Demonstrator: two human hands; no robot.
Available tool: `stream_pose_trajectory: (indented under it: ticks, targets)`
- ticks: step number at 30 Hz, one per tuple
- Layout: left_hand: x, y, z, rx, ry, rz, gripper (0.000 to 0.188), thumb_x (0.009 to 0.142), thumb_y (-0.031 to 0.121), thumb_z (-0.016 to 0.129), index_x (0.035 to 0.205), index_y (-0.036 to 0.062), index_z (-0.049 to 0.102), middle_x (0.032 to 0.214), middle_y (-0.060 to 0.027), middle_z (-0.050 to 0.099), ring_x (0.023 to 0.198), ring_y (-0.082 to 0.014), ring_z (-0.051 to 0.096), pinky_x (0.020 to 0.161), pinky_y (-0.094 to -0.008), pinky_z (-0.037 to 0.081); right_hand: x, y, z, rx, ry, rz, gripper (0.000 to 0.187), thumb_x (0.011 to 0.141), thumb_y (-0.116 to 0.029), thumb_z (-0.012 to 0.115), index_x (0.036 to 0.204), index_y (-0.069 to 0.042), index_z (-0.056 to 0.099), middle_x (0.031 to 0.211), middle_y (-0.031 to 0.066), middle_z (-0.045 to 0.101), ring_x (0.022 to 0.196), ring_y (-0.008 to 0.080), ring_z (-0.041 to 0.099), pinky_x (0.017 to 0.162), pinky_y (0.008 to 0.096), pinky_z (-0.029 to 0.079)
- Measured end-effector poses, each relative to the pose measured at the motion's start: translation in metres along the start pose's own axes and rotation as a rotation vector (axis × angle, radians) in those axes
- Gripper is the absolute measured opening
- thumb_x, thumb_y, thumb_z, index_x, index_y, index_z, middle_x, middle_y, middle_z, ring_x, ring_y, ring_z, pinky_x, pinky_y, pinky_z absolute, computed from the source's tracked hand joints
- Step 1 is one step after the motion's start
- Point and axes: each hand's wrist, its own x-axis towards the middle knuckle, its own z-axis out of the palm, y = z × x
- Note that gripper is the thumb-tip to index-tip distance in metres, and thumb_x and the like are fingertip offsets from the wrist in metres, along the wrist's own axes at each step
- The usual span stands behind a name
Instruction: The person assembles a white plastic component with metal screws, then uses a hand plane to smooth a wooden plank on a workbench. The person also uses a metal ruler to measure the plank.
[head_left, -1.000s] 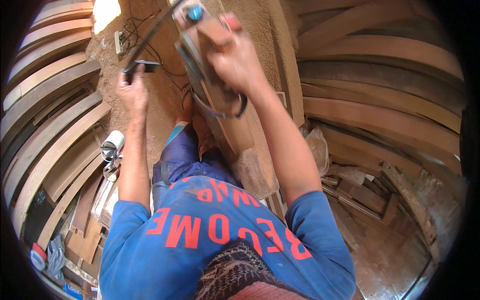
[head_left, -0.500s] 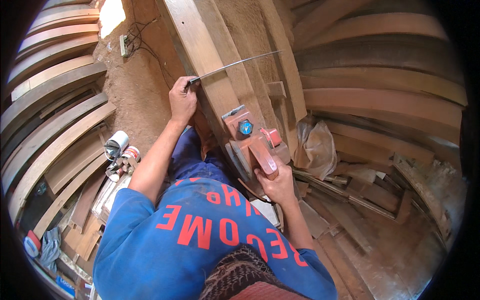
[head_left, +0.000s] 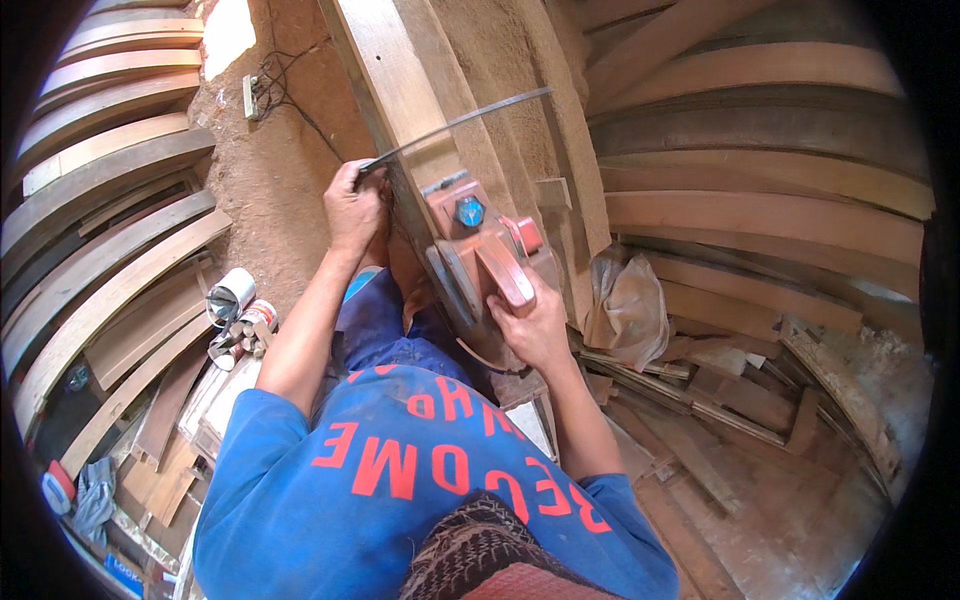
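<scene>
My left hand (head_left: 355, 212) is closed on the near end of a long, thin grey metal strip (head_left: 470, 117), which reaches across above the wooden beam (head_left: 395, 70). My right hand (head_left: 540, 322) wraps round the handle of a reddish, dust-covered electric planer (head_left: 462, 243) with a blue front knob. The planer is over the near part of the beam, just on my side of the strip; its underside is hidden, so contact with the wood cannot be made out.
Rough planks (head_left: 520, 60) lie along the beam's right side under sawdust. Stacked boards (head_left: 760, 215) fill the right, and more boards (head_left: 120, 95) line the left. A crumpled plastic bag (head_left: 630, 310) lies right of the planer. Paint cans (head_left: 232, 292) stand at left; a cable (head_left: 300, 105) crosses the floor.
The planer and my right hand have shifted slightly forward and left. My left hand has moved a little left, and the strip's flat side shows more.
</scene>
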Motion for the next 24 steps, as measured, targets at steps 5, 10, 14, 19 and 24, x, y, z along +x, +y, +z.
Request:
stream_pose_trajectory:
  ticks: [5,10,14,19,24]
  targets:
    - [0.003,0.003,-0.066,0.088,0.238,-0.049,0.020,0.098,0.024,0.077,0.106,0.0063,0.074,0.089,0.0008,0.071,0.085,-0.0099,0.062,0.078,-0.0288,0.051,0.101,-0.054,0.016,-0.003,0.032,-0.342,0.022,0.084,-0.010,0.070,0.103,0.001,0.068,0.094,0.0238,0.073,0.092,0.0348,0.074,0.083,0.0425,0.057]
    - [0.031,0.020,-0.113,0.100,0.483,-0.009,0.023,0.098,0.026,0.077,0.106,0.0045,0.074,0.092,0.0015,0.072,0.084,-0.0088,0.059,0.077,-0.0274,0.048,0.255,-0.156,0.053,-0.307,0.018,-0.506,0.026,0.093,-0.024,0.054,0.101,-0.008,0.074,0.093,0.0232,0.075,0.088,0.0383,0.075,0.077,0.0478,0.059]
    - [0.039,0.032,-0.119,0.041,0.512,0.023,0.019,0.099,0.020,0.076,0.108,0.0034,0.074,0.097,-0.0009,0.074,0.089,-0.0087,0.061,0.080,-0.0267,0.048,0.289,-0.192,0.064,-0.038,-0.084,-0.543,0.037,0.099,-0.043,0.055,0.109,-0.011,0.073,0.109,0.0275,0.074,0.105,0.0361,0.075,0.083,0.0495,0.059]
    - [0.024,0.029,-0.091,0.073,0.431,-0.005,0.019,0.098,0.022,0.078,0.105,0.0050,0.074,0.093,0.0016,0.072,0.086,-0.0071,0.060,0.078,-0.0264,0.049,0.229,-0.130,0.047,-0.248,-0.062,-0.543,0.026,0.090,-0.022,0.060,0.109,-0.009,0.072,0.093,0.0154,0.075,0.086,0.0285,0.074,0.078,0.0414,0.059]
    - [-0.019,0.025,-0.037,0.053,0.174,-0.017,0.015,0.099,0.019,0.075,0.107,0.0065,0.073,0.094,0.0015,0.073,0.088,-0.0082,0.062,0.079,-0.0273,0.051,0.074,-0.036,0.003,-0.012,-0.094,-0.232,0.033,0.080,-0.009,0.071,0.112,0.000,0.069,0.103,0.0151,0.074,0.098,0.0258,0.072,0.091,0.0382,0.055]
